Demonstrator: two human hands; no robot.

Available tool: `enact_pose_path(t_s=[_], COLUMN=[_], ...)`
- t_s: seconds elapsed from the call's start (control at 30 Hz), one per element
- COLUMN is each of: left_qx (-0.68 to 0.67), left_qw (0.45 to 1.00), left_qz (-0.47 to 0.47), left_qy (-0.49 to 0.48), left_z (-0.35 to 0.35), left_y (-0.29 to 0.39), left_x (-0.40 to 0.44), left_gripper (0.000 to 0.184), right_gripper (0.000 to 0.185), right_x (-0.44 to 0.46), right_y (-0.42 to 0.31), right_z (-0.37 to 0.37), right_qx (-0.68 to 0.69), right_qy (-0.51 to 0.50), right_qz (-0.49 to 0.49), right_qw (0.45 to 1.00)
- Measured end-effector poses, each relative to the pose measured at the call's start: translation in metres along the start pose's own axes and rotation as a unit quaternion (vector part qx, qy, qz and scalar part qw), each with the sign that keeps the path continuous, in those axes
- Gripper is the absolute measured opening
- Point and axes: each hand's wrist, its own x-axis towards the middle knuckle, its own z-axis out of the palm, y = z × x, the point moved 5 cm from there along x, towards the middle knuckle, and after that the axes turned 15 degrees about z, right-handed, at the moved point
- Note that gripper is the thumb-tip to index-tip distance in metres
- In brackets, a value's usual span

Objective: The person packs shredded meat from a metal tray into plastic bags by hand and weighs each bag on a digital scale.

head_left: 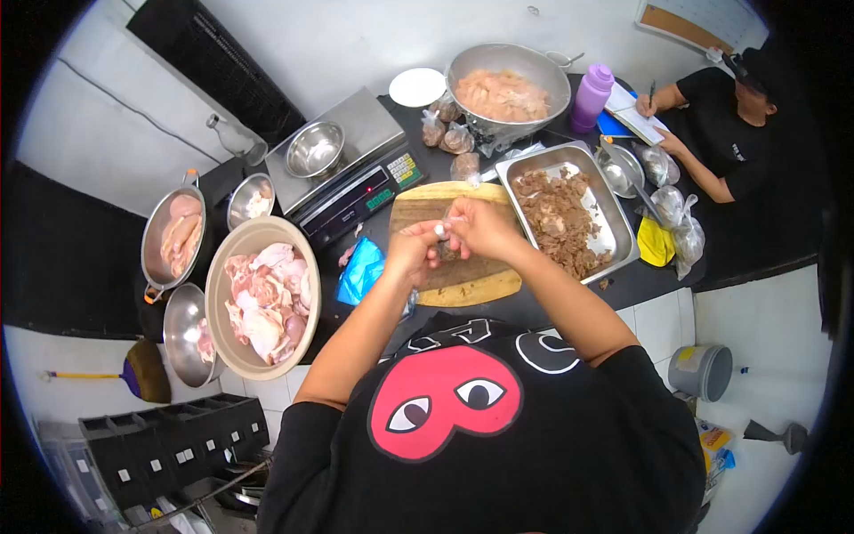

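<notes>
My left hand [413,253] and my right hand [480,230] meet above the wooden cutting board [476,289]. Both have their fingers pinched together at the top of a small clear plastic bag [447,248], which the fingers mostly hide. Something brownish shows through the bag. Close to my right forearm is a steel tray [628,254] of shredded cooked meat [559,214]. A blue plastic packet [362,270] lies by my left wrist. Several tied bags of brown meat [458,139] sit beyond the board.
A beige tub [213,303] of raw chicken and steel bowls stand at left. Behind them is a digital scale [356,200] bearing a bowl [315,149]. A large pot [556,80] and purple bottle [592,98] stand at the back. Another person [712,116] writes in a notebook at right.
</notes>
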Motion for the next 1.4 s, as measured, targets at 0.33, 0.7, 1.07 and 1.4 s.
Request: enact_pose_path(t_s=[0.33,0.7,1.07,1.4], left_qx=[-0.263,-0.196,0.371,0.123], left_qw=[0.956,0.943,0.838,0.908], left_qz=[0.026,0.160,0.392,0.384], left_qy=[0.131,0.215,0.080,0.112], left_z=[-0.027,-0.017,0.001,-0.045], left_y=[-0.020,-0.022,0.050,0.046], left_x=[0.011,0.013,0.001,0.040], left_gripper=[0.012,0.024,0.017,0.028], right_gripper=[0.017,0.027,0.059,0.052], right_x=[-0.031,-0.010,-0.003,0.084], right_y=[-0.018,-0.023,-0.026,0.011], right_z=[0.039,0.032,0.023,-0.012], right_qx=[-0.224,-0.234,-0.353,-0.268], right_qy=[0.169,0.262,0.280,0.227], right_qz=[-0.307,-0.239,-0.231,-0.126], right_qw=[0.910,0.905,0.862,0.928])
